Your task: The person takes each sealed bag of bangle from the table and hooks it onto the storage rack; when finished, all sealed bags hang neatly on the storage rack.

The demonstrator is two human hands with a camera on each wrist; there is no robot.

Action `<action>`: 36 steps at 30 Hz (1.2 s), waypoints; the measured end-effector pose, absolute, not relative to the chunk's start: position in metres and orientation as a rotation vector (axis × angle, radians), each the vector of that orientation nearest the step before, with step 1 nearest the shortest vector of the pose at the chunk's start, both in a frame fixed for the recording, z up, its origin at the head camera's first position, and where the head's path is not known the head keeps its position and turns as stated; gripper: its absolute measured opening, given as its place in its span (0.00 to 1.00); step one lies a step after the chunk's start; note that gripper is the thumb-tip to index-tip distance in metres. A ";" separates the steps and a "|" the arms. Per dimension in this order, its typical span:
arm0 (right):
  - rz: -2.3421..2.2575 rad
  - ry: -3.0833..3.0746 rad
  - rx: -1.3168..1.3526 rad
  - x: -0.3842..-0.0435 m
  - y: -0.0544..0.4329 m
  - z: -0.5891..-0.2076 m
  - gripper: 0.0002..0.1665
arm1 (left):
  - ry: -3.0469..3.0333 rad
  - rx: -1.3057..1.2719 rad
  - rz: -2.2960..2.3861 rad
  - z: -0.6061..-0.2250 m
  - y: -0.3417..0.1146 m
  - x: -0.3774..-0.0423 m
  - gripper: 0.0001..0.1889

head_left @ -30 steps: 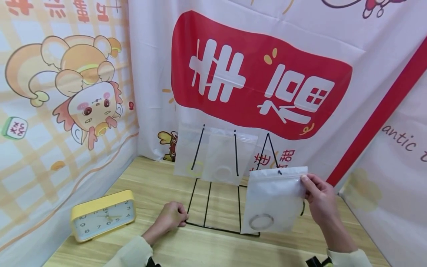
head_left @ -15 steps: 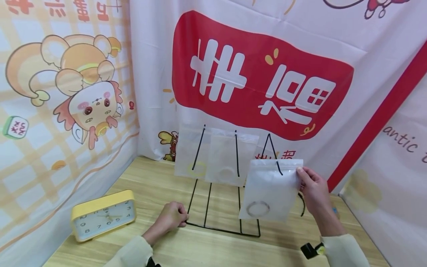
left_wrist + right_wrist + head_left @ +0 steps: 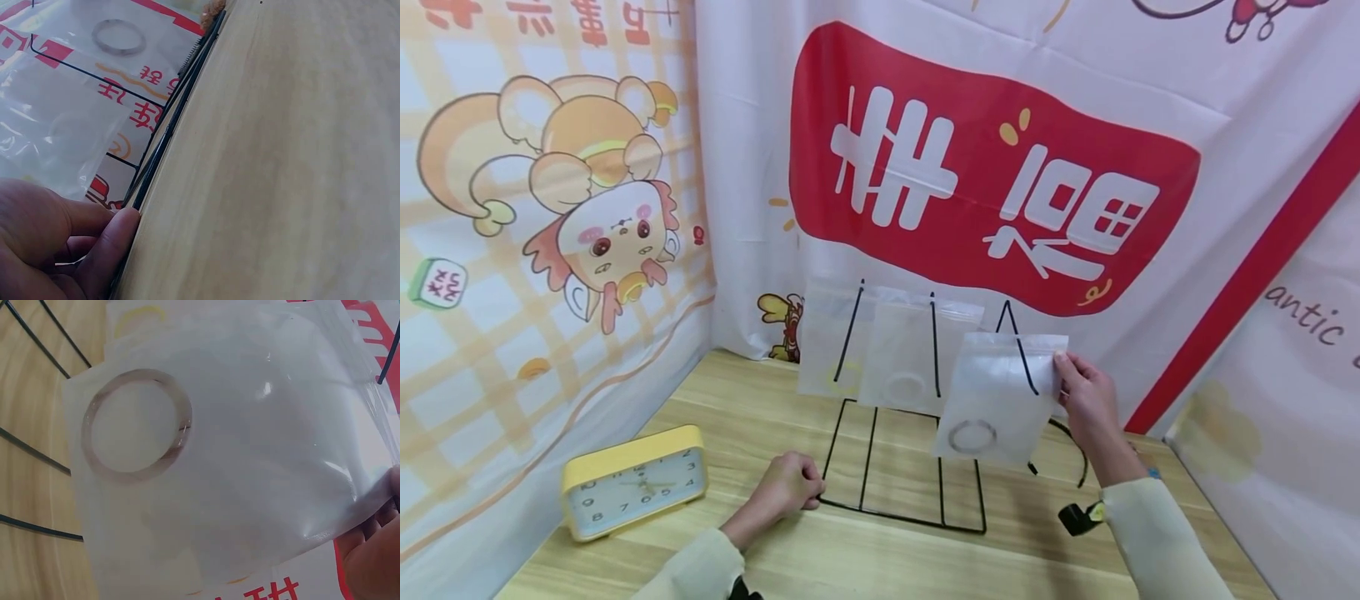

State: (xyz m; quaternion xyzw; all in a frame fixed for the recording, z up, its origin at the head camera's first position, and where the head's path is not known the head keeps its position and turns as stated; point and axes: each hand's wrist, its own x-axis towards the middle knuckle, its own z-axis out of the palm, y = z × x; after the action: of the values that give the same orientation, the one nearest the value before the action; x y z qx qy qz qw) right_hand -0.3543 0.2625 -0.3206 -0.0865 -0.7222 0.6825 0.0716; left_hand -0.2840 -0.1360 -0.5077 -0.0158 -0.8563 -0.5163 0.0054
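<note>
My right hand (image 3: 1086,396) pinches the upper right corner of a clear zip bag (image 3: 1000,383). A pale brownish bangle (image 3: 183,419) lies inside it, near the bottom. The bag overlaps the right-hand hook (image 3: 1027,367) of a black wire display rack (image 3: 902,517), with the hook's tip showing in front of the bag. My left hand (image 3: 786,487) pinches the front left corner of the rack's base, thumb against the wire in the left wrist view. Two more bags, a left one (image 3: 820,333) with a yellowish ring and a middle one (image 3: 898,346) with a whitish ring, hang on the other hooks.
A yellow clock (image 3: 636,483) stands at the left of the wooden table (image 3: 865,567). Right of the rack, a curved black strand (image 3: 1081,454) shows beside my right forearm. Printed curtains (image 3: 745,167) close off the back and sides.
My right hand has moved up, back and a little left with the bag. More of the hook now shows in front of it. The left hand keeps its hold on the rack.
</note>
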 end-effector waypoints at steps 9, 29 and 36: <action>2.102 -2.087 -0.319 -0.376 0.257 -0.319 0.39 | -2.687 -0.046 -1.622 -0.504 -0.137 -0.284 0.11; 2.021 -2.030 -0.425 -0.405 0.255 -0.322 0.28 | -2.676 -0.087 -1.584 -0.505 -0.137 -0.281 0.11; 2.029 -2.032 -0.432 -0.412 0.250 -0.317 0.35 | -2.679 -0.094 -1.601 -0.505 -0.139 -0.281 0.12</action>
State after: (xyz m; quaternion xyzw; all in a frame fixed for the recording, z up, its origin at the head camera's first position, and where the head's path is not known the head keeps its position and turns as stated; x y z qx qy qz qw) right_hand -0.4118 0.2501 -0.3173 -0.1478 -0.6949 0.6937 0.1187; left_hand -0.2812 -0.1386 -0.5054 -0.0302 -0.8580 -0.5127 0.0095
